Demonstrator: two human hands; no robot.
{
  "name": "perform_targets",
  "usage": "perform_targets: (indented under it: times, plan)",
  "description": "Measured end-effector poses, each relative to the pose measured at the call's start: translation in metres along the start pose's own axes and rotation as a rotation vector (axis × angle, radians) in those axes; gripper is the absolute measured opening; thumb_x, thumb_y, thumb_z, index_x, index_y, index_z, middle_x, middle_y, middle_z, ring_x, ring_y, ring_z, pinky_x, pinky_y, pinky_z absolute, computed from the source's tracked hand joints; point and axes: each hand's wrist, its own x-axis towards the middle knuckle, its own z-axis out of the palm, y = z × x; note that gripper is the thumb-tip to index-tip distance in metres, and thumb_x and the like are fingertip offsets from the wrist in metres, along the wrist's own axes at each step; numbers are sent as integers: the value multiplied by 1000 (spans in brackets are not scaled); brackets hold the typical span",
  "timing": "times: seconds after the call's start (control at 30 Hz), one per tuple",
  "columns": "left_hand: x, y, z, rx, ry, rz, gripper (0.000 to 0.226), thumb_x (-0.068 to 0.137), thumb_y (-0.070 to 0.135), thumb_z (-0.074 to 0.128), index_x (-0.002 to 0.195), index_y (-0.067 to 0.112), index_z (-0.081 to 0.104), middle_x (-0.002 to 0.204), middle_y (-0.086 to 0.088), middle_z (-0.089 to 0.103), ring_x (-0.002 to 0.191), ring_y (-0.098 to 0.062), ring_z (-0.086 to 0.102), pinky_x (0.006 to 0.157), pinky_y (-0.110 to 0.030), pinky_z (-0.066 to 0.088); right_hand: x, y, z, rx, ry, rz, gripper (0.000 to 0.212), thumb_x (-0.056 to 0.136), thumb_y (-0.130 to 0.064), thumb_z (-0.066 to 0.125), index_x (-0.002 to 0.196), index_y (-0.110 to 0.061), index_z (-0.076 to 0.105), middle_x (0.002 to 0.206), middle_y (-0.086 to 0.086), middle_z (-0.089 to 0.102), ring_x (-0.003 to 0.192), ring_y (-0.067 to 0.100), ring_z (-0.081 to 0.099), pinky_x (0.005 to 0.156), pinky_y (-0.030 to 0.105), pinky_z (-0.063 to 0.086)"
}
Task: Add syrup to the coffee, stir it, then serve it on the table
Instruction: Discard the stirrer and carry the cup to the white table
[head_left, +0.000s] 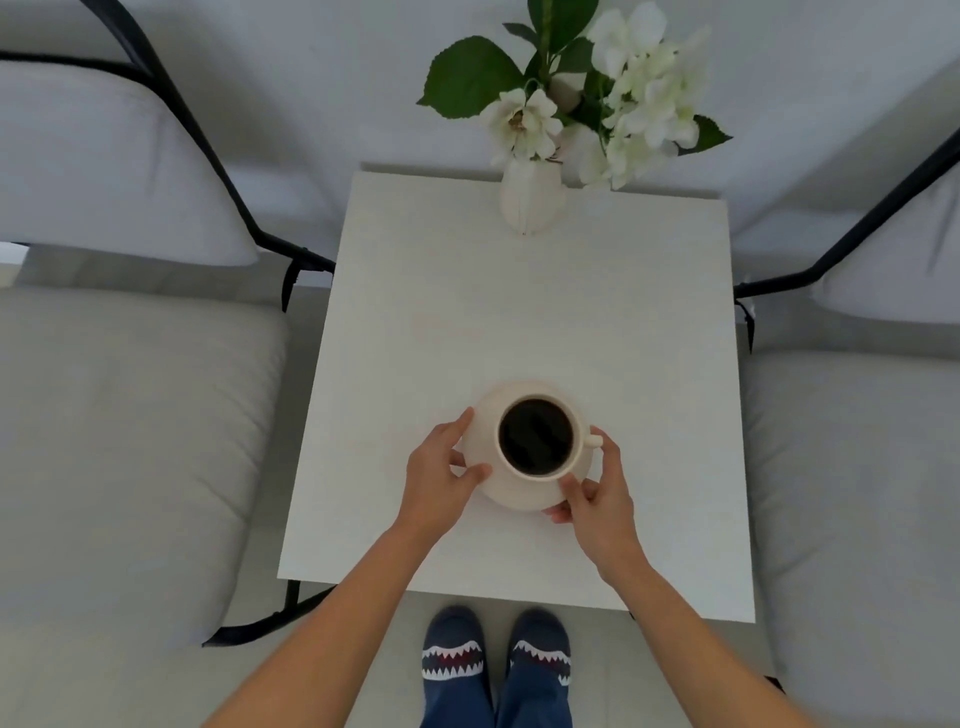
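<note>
A cream cup (538, 470) full of dark coffee (536, 436) stands on a cream saucer (485, 415), over the near middle of a white square table (519, 312). The cup's handle points right. My left hand (441, 478) grips the saucer's left rim between thumb and fingers. On the other side my right hand (597, 493) holds the saucer's near right rim, just below the handle. Whether the saucer rests on the tabletop or hovers just above it I cannot tell. No syrup or spoon is in view.
A white vase (530, 202) with white flowers and green leaves stands at the table's far edge. Grey cushioned chairs with black frames flank the table, one at the left (130, 415) and one at the right (857, 467). My feet in dark slippers (493, 654) are at the near edge.
</note>
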Motion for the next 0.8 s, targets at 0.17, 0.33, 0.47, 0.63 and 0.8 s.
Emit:
perform_targets:
  times: [0.17,0.33,0.47,0.63,0.8]
  plan:
    - [10,-8,10,6,17,-10,73,87,4,78,151,15,45,132,-9,61,103,-17,60,95,-39,57,15,10,2,-45,-1,-6,60,100,-10,53,147,-34,27,74,14,73,56,12,69,64,24,59]
    - [18,-5,10,66,12,-1,75,84,4,80,151,12,46,133,-10,59,105,-17,58,98,-42,56,18,4,1,-77,3,1,59,100,-8,52,147,-33,28,73,24,72,54,17,66,53,13,54]
    - [21,-3,10,140,9,6,77,83,7,82,151,11,46,133,-10,58,108,-22,62,98,-34,54,16,-2,1,-96,-2,7,59,100,-5,50,147,-31,28,71,26,70,48,13,63,49,13,51]
    - [21,2,10,309,23,28,76,84,14,82,152,14,46,132,-7,58,107,-24,65,96,-31,51,18,-2,1,-126,7,-3,60,98,-3,51,147,-31,29,65,22,69,40,6,60,45,16,51]
    - [20,6,11,427,44,13,73,88,21,79,152,17,44,137,-5,56,113,-27,66,97,-41,56,20,-4,2,-160,3,-3,60,99,-6,50,147,-33,27,71,12,68,49,17,65,44,19,52]
